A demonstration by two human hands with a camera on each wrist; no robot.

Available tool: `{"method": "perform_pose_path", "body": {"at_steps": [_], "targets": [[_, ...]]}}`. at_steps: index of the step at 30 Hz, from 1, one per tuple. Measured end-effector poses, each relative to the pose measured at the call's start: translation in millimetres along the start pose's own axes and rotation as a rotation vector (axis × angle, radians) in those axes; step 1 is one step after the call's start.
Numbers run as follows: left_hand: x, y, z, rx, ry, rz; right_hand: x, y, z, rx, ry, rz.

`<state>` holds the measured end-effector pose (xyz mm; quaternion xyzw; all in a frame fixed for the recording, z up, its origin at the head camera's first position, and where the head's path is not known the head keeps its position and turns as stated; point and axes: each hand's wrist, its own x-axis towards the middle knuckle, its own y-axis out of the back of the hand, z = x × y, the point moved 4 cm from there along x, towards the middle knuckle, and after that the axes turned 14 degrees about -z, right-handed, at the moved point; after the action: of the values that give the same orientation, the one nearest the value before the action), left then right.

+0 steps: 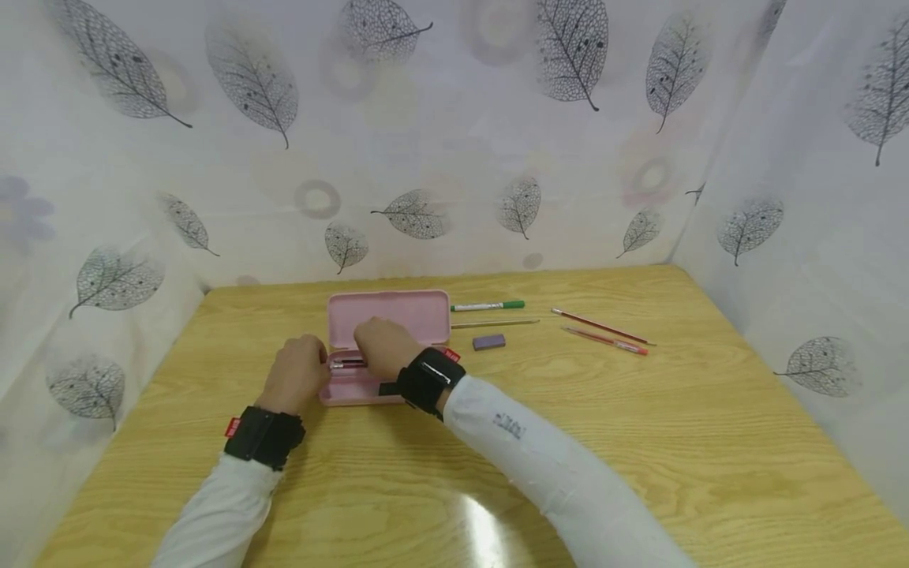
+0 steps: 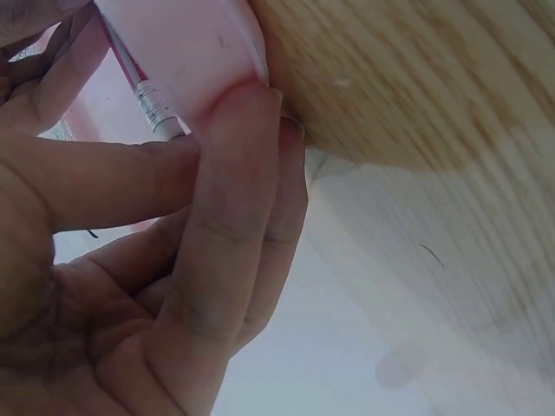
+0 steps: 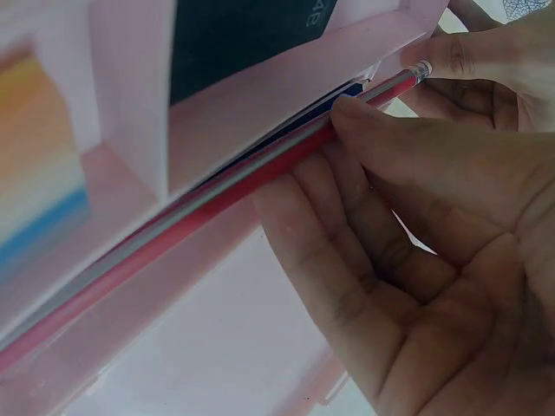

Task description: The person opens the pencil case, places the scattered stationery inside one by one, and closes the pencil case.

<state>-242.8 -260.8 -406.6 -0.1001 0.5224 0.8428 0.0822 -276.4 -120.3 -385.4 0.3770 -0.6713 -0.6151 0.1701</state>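
Observation:
A pink pencil case lies on the table with its lid raised at the back. My left hand grips the case's left end, thumb on the inner side and fingers outside. Over the case, my right hand pinches a red pencil with a silver stripe between thumb and fingers. The pencil lies lengthwise along the back compartment, its metal-banded eraser end close to my left thumb. Beside it in the case is a dark blue slender item. A dark block with printed characters sits in the front compartment.
Right of the case lie a green-capped marker, a thin pencil and a purple eraser. Farther right are a red pencil and a red-orange pen. A leaf-patterned curtain hangs behind the table.

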Motion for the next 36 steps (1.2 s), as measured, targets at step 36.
{"method": "perform_pose_path", "body": {"at_steps": [36], "targets": [[-4.6,-0.1,3.5,-0.030,0.018,-0.036,-26.9,18,9,0.017,0.072,0.031]]}}
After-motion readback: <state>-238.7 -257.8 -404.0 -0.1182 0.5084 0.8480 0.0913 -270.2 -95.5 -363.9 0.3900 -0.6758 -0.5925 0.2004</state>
